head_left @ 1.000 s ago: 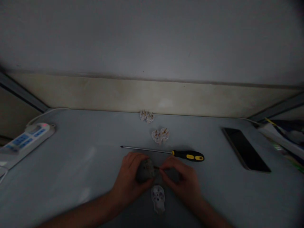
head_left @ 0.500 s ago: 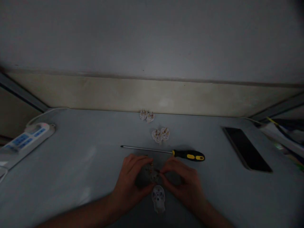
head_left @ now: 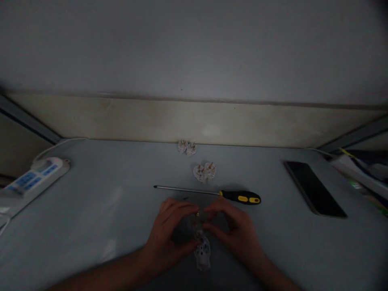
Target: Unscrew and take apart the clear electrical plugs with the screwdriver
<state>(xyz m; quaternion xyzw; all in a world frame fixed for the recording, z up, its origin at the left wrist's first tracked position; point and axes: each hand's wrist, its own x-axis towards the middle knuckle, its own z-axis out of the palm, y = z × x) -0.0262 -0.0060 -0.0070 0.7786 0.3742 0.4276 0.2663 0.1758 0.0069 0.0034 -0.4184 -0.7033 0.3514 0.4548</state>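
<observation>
My left hand (head_left: 171,226) grips a small plug part (head_left: 197,226) with metal pieces between its thumb below and fingertips above. From the right, my right hand (head_left: 232,224) has its thumb and curled fingers at the same part, with the thumb against its side; shadow hides the exact contact. Just below lies a pale plug cover (head_left: 202,254) with holes, close under my left thumb. Beyond my hands a screwdriver (head_left: 209,193) with a black and yellow handle lies crosswise on the grey table (head_left: 121,226).
Plug pieces with upright brass pins (head_left: 205,171) lie past the screwdriver, and more pronged plug pieces (head_left: 187,147) stand near the wall. A white power strip (head_left: 33,180) is at the left. On the right are a dark phone (head_left: 315,189) and stacked papers (head_left: 363,173).
The plug part has tilted and shifted slightly right in my left fingers. My right thumb and index finger have spread from a tight pinch and lie along its side.
</observation>
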